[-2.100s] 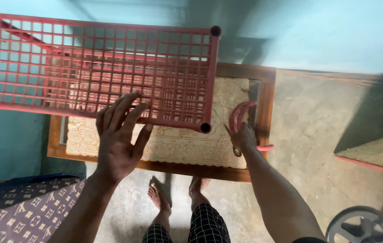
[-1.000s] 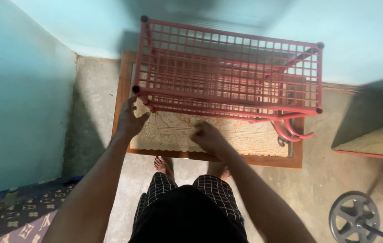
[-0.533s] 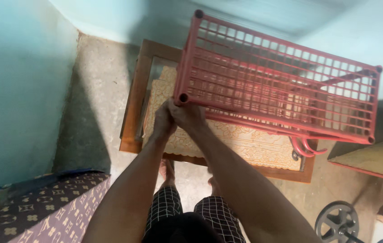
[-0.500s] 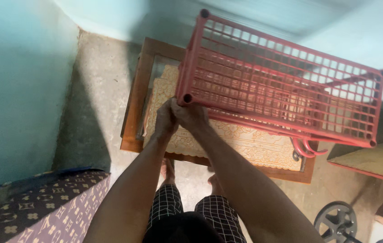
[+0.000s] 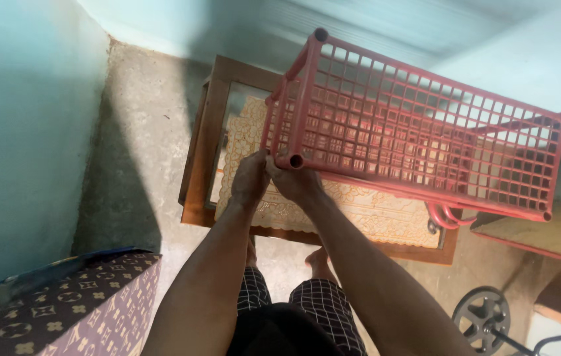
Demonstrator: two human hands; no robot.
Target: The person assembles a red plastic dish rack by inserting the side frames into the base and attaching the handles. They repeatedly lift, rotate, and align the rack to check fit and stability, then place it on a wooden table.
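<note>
rack: red wire rack (image 5: 419, 142) swung further round, tilted over wooden table (image 5: 196, 173)
grip: left hand (image 5: 249, 181) and right hand (image 5: 295, 183) now bunched at one corner post, clenched

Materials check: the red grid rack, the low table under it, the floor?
Red grid rack: looks like moulded plastic, matte, with thick even bars and hollow tube posts at the corners; painted metal not excluded. Both hands meet at its near corner post. Low table: brown wooden frame, slightly glossy, with a cream patterned mat inside it. Floor: bare grey concrete, rough and speckled.
</note>
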